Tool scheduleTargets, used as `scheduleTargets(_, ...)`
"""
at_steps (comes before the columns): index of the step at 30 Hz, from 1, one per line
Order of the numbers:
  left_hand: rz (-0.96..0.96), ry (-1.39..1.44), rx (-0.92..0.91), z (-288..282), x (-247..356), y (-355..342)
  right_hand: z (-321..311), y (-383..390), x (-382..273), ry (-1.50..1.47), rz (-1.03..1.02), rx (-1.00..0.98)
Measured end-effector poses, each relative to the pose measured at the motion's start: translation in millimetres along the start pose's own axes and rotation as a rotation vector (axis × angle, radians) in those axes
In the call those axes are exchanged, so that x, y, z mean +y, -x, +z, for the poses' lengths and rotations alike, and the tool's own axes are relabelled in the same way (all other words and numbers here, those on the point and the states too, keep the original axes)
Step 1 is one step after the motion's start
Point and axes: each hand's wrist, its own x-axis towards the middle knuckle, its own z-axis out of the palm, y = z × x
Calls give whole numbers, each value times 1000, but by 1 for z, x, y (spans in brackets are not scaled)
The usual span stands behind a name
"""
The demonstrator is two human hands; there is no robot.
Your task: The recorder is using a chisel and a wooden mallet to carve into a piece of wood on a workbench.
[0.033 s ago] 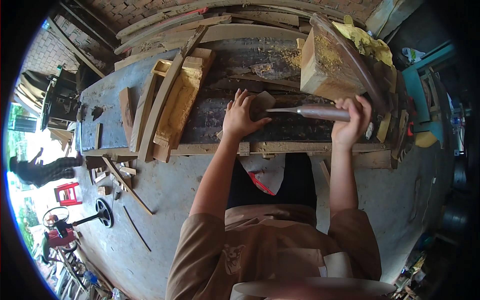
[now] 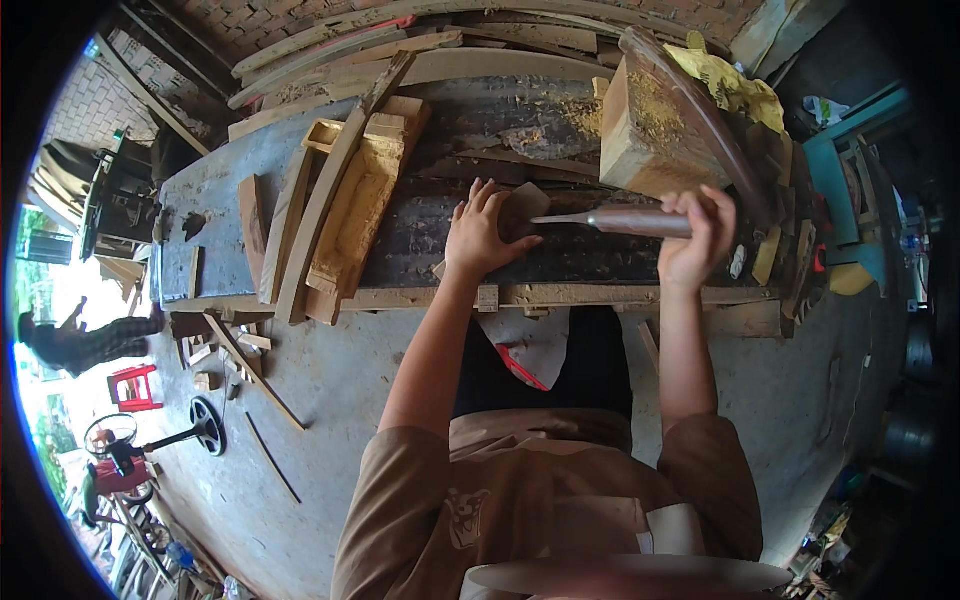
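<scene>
My left hand lies around the left side of a small grey-brown block on the dark workbench. Its thumb reaches along the block's near side and the fingers point away from me, holding it against the bench top. A chisel lies nearly level in my right hand, whose fingers wrap the end of the brown wooden handle. The narrow metal blade points left, and its tip meets the right side of the small block. The underside of that block is hidden.
A big squared timber block with sawdust on top stands at the back right, a dark curved wooden piece leaning over it. On the left lie a hollowed yellowish wooden trough and long strips. A person is far left.
My right hand has shifted slightly left with the chisel, and the handle sits a little higher. My left hand and the small block stay in place.
</scene>
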Motion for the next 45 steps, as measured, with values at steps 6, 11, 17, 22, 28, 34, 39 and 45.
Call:
scheduleTargets(6,3,-7,-15,-1,-2,1,24,-9,9,-104,-6,-186)
scheduleTargets(11,0,6,-20,-3,-1,-1,29,-26,14,-323,108,-274)
scheduleTargets(17,-6,-4,-40,-3,0,0,22,-47,25,-290,125,-208)
scheduleTargets(22,15,-3,-31,-1,-2,-2,28,-56,25,-312,91,-310)
scheduleTargets(28,48,7,-14,0,-5,-2,53,-71,26,-270,196,-641)
scheduleTargets(34,54,13,-56,0,-5,-3,82,-81,30,-313,330,-789)
scheduleTargets(39,155,11,-63,-1,-10,-1,91,-72,18,-181,295,-778)
scheduleTargets(45,358,-18,-273,-5,-5,1,93,-49,-1,-96,320,-817)
